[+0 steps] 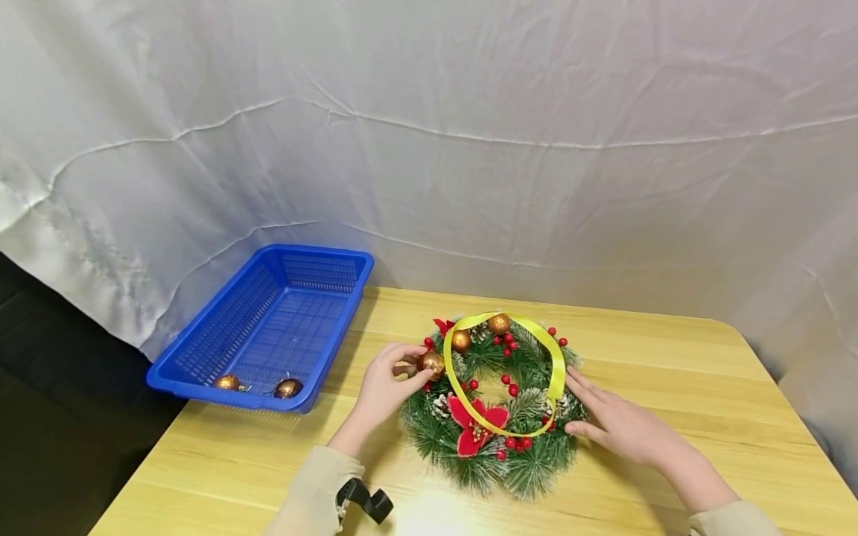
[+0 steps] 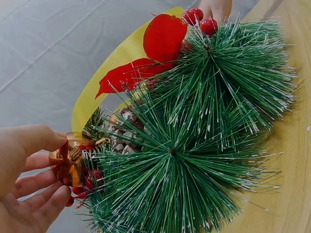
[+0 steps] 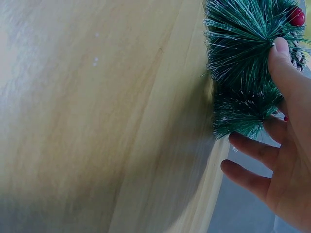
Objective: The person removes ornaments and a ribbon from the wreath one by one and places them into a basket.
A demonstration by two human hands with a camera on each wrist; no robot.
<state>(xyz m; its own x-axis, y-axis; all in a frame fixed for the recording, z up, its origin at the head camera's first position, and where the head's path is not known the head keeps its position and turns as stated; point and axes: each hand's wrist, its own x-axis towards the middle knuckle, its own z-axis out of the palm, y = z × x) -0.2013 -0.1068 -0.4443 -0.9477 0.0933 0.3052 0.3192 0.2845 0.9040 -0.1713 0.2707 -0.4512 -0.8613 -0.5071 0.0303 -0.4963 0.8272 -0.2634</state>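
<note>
A green Christmas wreath point(image 1: 529, 469) lies on the table, dressed with red berries, pinecones, a red poinsettia point(image 1: 472, 424) and copper baubles. A loop of yellow ribbon point(image 1: 558, 372) lies over it. At the wreath's left side my left hand point(image 1: 385, 387) pinches a shiny copper bauble point(image 2: 68, 162) between thumb and fingers, close against the needles and berries. My right hand point(image 1: 623, 424) rests at the wreath's right edge, its fingers point(image 3: 255, 150) spread and extended, the thumb touching the green needles. Whether the pinched bauble is fastened to the wreath, I cannot tell.
To the left stands a blue plastic basket point(image 1: 340, 327) with two copper baubles, one glittery point(image 1: 228, 382) and one shiny point(image 1: 288, 388), at its near end. The wooden table point(image 1: 704, 387) ends at a grey cloth backdrop point(image 1: 469, 201). A black wrist strap point(image 1: 365, 500) sits on the left sleeve.
</note>
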